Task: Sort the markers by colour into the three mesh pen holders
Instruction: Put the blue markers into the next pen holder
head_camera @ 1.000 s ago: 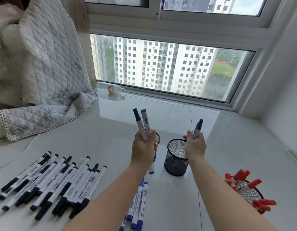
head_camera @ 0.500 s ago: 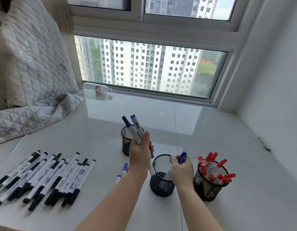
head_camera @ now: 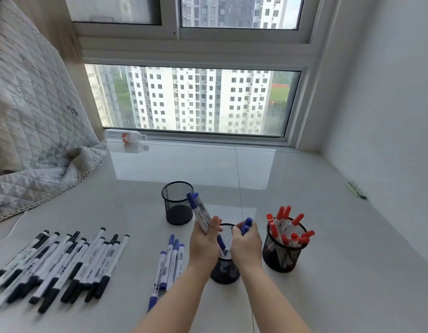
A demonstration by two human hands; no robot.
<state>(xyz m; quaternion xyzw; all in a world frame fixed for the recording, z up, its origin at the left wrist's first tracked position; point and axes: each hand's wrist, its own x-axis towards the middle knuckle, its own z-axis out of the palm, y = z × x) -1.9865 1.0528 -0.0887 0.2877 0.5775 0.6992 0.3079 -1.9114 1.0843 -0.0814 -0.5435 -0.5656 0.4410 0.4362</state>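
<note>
Both hands over middle holder (head_camera: 224, 270): left hand (head_camera: 203, 246) fingers wrapped round two blue markers (head_camera: 200, 212), right hand (head_camera: 247, 243) gripping two more (head_camera: 246, 225); advise lowering tips inside rim before release, keeping clear of red holder (head_camera: 283, 254).

Both the left hand (head_camera: 204, 241) and right hand (head_camera: 247, 243) grip blue markers (head_camera: 200, 212) over the middle holder (head_camera: 225, 267), red-filled holder (head_camera: 283, 248) just right.
</note>
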